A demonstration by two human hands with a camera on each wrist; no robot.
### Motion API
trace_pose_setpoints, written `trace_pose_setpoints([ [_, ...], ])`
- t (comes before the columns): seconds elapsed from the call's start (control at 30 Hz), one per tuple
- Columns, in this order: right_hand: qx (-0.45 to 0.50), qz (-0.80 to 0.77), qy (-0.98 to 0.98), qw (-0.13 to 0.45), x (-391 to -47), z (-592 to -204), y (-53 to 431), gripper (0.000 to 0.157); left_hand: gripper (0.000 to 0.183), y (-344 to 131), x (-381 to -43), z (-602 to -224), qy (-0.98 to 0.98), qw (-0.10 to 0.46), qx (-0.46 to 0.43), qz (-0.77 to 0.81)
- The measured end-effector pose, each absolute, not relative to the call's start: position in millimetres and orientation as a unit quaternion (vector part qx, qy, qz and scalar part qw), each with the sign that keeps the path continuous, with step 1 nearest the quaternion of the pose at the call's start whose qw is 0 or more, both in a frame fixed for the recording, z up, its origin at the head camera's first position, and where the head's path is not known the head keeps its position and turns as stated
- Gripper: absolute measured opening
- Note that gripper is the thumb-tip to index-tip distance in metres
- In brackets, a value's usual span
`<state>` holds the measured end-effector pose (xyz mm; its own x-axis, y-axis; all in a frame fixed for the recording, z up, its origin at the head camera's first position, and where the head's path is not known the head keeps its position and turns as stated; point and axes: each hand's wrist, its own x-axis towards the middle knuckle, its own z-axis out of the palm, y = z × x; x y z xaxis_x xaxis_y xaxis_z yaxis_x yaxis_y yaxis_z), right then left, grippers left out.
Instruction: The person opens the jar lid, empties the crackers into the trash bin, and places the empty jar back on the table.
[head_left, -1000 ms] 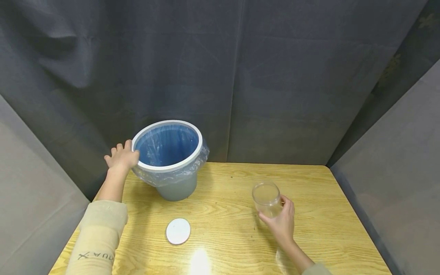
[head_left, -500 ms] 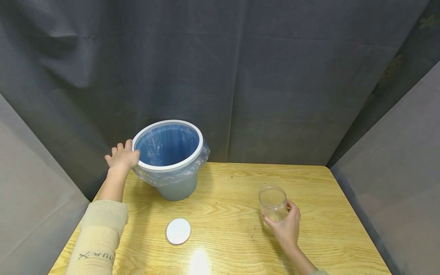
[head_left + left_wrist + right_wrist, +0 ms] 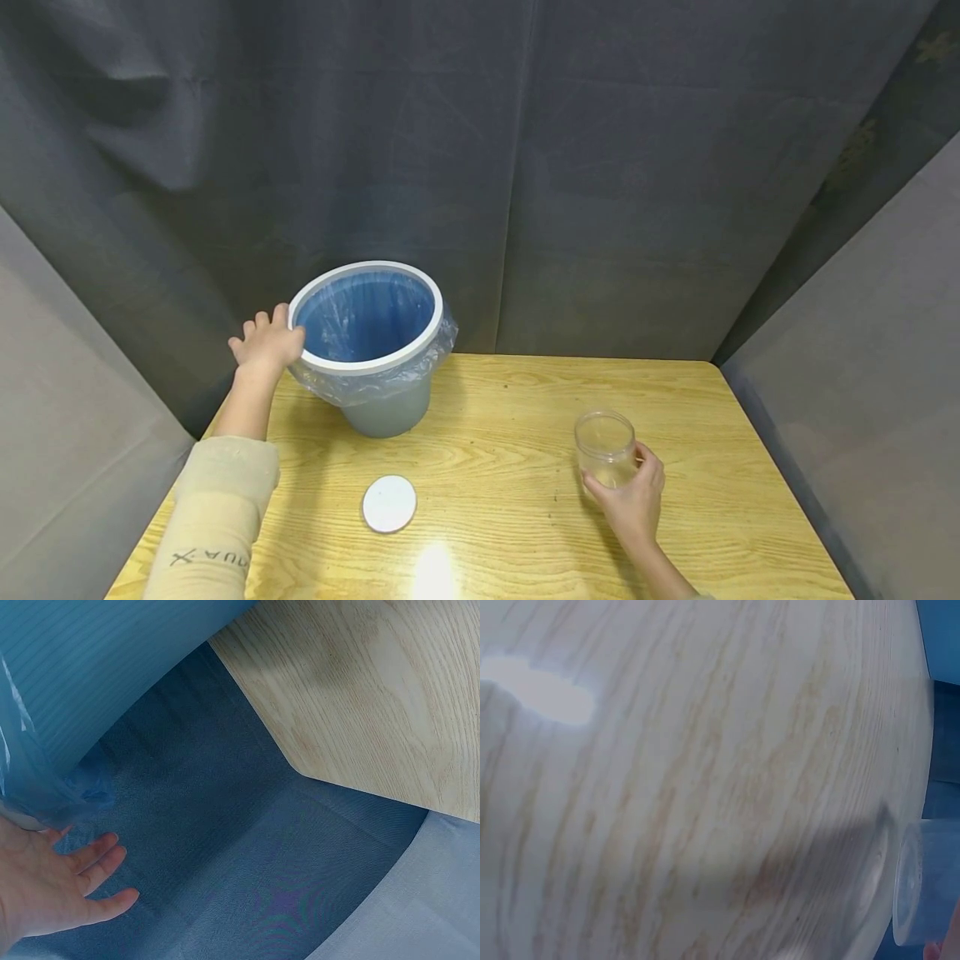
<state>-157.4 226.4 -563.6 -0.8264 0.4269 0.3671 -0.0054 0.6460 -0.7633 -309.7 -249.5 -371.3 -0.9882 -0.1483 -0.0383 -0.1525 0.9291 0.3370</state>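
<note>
At the left of the head view my left hand [image 3: 266,342] is at the white rim of a trash can [image 3: 386,412], thumb over the rim and the other fingers spread outside. A clear bag [image 3: 420,358] lines the can and hangs over its rim. In the left wrist view my left hand [image 3: 56,885] has several fingers stretched out below the bag; the thumb is hidden. My right hand [image 3: 633,500] holds a clear, lidless jar [image 3: 604,446] by its side, mouth up. The jar [image 3: 934,885] casts a shadow on the table in the right wrist view.
A white round disc [image 3: 389,504], perhaps a lid, lies flat on the wooden table [image 3: 480,467] in front of the can. Dark grey curtain [image 3: 615,208] hangs behind the table. Pale panels [image 3: 885,350] stand at both sides.
My right hand has moved the jar a little to the right and nearer to me. The left hand, the trash can and the disc have stayed put.
</note>
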Motion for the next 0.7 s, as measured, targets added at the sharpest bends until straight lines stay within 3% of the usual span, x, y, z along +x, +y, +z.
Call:
trace_pose_setpoints([
  [0.7,-0.162,0.409,-0.864,0.245,-153.0,-570.2,234.2,0.089,0.060,-248.2,-308.2,-369.5,0.982,0.007,-0.077,0.175],
])
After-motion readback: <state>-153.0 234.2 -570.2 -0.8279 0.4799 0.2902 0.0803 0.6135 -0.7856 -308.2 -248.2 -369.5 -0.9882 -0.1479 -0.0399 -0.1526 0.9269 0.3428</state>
